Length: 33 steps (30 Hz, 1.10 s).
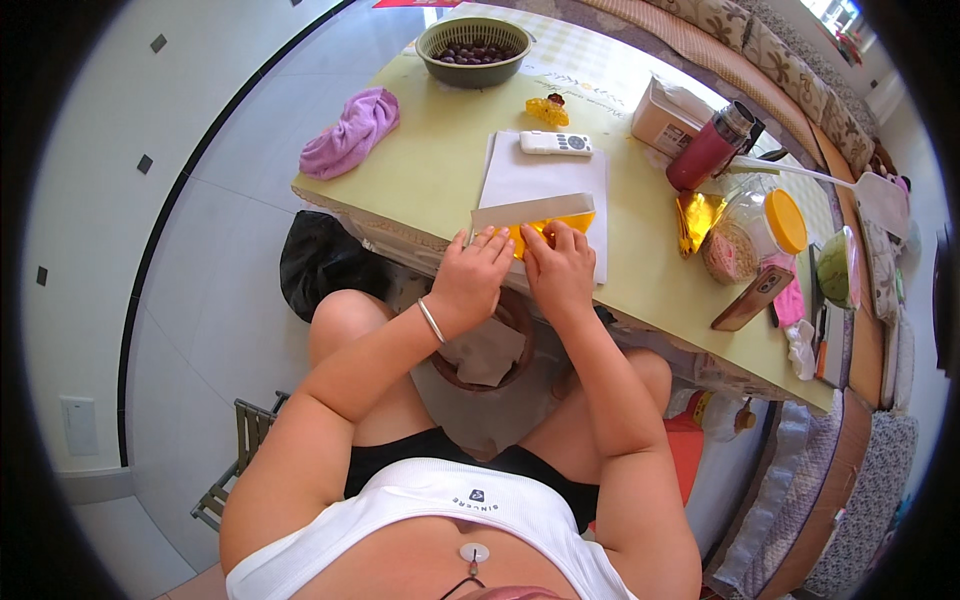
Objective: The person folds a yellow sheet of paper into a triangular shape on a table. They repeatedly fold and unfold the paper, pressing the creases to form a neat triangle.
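Note:
At the table's near edge I work a sheet of gold foil paper [560, 222] with a pale grey far strip standing up along it. My left hand [474, 274] holds its left end, fingers laid over the near edge and the thumb hidden. My right hand [562, 268] grips the middle and right part, its fingers bent and pressed down on the foil. Beneath lies a stack of white paper [520, 180], partly covered by my hands. A white remote control [556, 144] rests on the stack's far end.
Around the table [430, 150] stand a basin of dark round fruit [472, 72], a purple towel [350, 132], a yellow hair clip [547, 110], a tissue box [665, 115], a red thermos [708, 150], folded gold foil [698, 218], a yellow-lidded jar [735, 250] and a phone [752, 298]. Below is a brown bin [520, 372].

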### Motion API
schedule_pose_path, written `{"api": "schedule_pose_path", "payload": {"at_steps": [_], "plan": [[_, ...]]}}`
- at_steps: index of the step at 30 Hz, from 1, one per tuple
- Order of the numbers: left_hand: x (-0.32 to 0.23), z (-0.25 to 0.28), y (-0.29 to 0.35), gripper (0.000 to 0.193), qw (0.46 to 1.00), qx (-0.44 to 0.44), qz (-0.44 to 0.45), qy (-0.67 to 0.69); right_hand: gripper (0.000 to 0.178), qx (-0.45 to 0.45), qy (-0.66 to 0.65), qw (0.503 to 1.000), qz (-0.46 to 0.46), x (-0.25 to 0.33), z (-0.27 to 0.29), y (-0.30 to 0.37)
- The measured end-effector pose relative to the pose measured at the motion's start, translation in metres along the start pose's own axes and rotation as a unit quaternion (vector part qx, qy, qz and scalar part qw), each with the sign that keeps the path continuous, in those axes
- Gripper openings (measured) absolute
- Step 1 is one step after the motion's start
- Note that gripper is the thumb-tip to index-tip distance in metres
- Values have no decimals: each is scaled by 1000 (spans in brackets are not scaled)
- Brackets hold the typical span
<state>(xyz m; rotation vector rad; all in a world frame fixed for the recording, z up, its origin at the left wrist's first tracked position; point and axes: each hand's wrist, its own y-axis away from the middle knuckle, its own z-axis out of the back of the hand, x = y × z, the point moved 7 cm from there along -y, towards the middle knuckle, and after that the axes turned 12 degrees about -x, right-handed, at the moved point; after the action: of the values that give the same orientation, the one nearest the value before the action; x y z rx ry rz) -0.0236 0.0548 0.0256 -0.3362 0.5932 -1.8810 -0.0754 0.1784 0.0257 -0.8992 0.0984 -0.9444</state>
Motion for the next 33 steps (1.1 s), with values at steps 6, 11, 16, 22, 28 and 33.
{"api": "schedule_pose_path", "payload": {"at_steps": [6,11,16,22,28,33], "plan": [[-1,-7,4,61,1000,-17,15,-3,35,-7,-7,1000,-1,-2,-3,3],[-6,-4,4,62,1000,1,-3,-6,35,9,-13,1000,-10,-2,-1,2],[-3,-2,5,67,999,23,-29,-3,39,43,-43,998,-2,-5,3,-1],[-4,4,3,80,997,81,-4,3,49,81,-51,995,7,-8,5,2],[-4,7,-2,64,999,31,3,17,55,99,-178,978,-35,-20,12,-2],[1,8,-24,32,994,-64,45,70,48,27,-283,944,-169,-53,21,-13]]}}
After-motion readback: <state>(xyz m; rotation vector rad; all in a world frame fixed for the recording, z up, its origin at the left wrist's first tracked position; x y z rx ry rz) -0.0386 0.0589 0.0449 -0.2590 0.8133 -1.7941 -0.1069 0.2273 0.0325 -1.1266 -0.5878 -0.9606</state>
